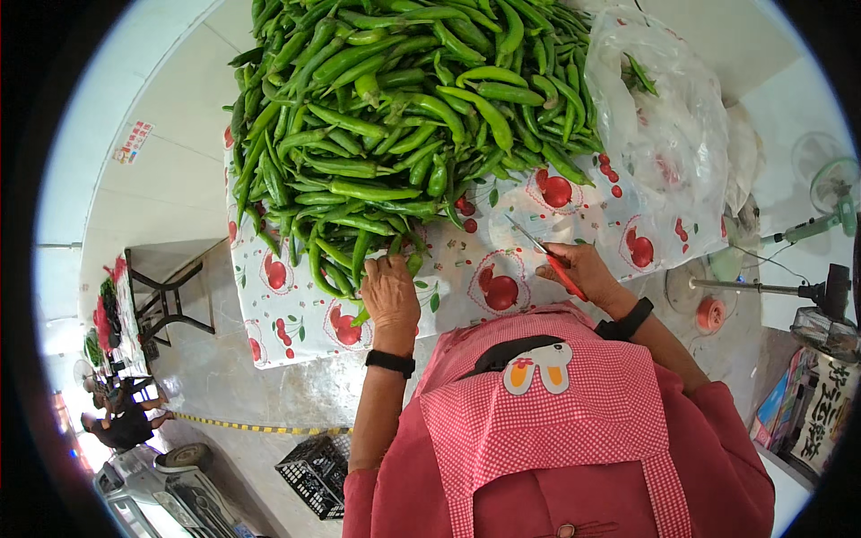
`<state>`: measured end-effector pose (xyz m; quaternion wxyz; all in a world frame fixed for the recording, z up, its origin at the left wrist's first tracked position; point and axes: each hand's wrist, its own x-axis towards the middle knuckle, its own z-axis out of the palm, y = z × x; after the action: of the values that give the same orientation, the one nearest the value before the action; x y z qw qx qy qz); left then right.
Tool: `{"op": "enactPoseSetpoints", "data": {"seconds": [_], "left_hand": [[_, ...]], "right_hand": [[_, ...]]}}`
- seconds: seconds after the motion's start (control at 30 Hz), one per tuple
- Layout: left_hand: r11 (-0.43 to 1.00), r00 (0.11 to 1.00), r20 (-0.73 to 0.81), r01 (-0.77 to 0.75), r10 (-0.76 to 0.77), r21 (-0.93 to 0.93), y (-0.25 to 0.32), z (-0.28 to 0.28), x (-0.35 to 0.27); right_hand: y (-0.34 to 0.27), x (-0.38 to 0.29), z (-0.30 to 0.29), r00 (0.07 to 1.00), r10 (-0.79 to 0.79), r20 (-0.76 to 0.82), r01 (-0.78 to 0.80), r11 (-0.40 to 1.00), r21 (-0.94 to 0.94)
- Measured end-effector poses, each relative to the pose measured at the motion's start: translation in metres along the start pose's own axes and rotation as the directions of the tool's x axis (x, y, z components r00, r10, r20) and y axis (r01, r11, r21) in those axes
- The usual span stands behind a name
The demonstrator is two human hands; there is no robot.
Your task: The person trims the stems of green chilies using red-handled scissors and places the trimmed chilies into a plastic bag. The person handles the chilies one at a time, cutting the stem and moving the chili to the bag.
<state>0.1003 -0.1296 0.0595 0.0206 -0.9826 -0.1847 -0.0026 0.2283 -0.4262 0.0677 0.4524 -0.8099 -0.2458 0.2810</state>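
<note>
A large heap of green chili peppers covers the far part of a table with a fruit-printed tablecloth. At the heap's near edge, my left hand bends its fingers down over several peppers. Its fingertips are hidden, so a firm grip cannot be made out. One pepper sticks out beside this hand. My right hand holds scissors with red handles above the cloth, right of the heap. Their metal blades point away from me, up and left, with no pepper between them.
A clear plastic bag with a few peppers inside lies at the table's right. Fans stand beyond that side. On the floor to the left are a black plastic crate and a parked vehicle. People sit farther off.
</note>
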Motion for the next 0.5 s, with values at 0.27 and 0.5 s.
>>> {"op": "enactPoseSetpoints", "data": {"seconds": [0.27,0.5], "left_hand": [[0.993,0.993,-0.039,-0.113,0.114,0.025,0.006,0.009,-0.013],[0.919,0.93,-0.137,-0.36,0.34,-0.164,0.04,0.014,-0.015]], "right_hand": [[0.01,-0.003,-0.003,0.995,-0.088,-0.036,0.084,0.992,-0.1],[0.015,0.002,-0.003,0.99,-0.135,-0.033,0.13,0.983,-0.132]]}}
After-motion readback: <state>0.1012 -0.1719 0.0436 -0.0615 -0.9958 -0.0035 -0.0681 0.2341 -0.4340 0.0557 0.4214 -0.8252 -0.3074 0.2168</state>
